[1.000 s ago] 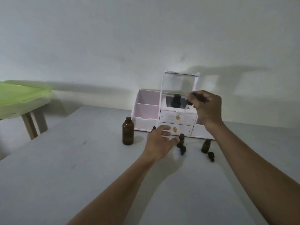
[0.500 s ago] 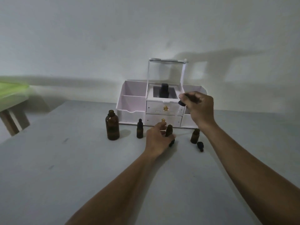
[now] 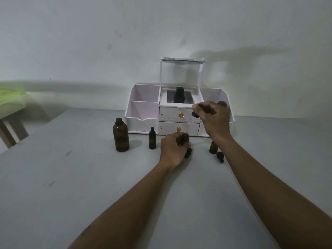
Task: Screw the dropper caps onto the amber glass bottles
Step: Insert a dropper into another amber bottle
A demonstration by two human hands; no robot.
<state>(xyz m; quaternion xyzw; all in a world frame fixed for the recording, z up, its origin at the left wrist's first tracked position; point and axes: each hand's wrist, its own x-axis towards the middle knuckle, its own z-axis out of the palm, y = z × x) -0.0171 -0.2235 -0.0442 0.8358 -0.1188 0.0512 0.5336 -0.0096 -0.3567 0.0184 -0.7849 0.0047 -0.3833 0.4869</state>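
My left hand (image 3: 173, 150) grips a small amber bottle (image 3: 182, 139) that stands on the table. Above it, my right hand (image 3: 212, 116) pinches a black dropper cap (image 3: 195, 114) whose glass pipette hangs down toward the bottle. A large open amber bottle (image 3: 120, 135) stands at the left, and next to it a small capped bottle (image 3: 152, 138). Another small open bottle (image 3: 213, 147) stands behind my right wrist, with a loose dropper cap (image 3: 220, 156) lying beside it. One more cap (image 3: 188, 152) lies by my left hand.
A white and pink organizer (image 3: 143, 112) with two drawers and a raised mirror stands against the wall; a dark bottle (image 3: 179, 95) sits in its top compartment. A green-topped stool (image 3: 9, 97) stands at the far left. The grey table (image 3: 71, 177) extends toward me.
The view has shifted so the scene sits further left and lower. My left hand has closed around the small bottle. My right hand has lowered the dropper cap toward it.
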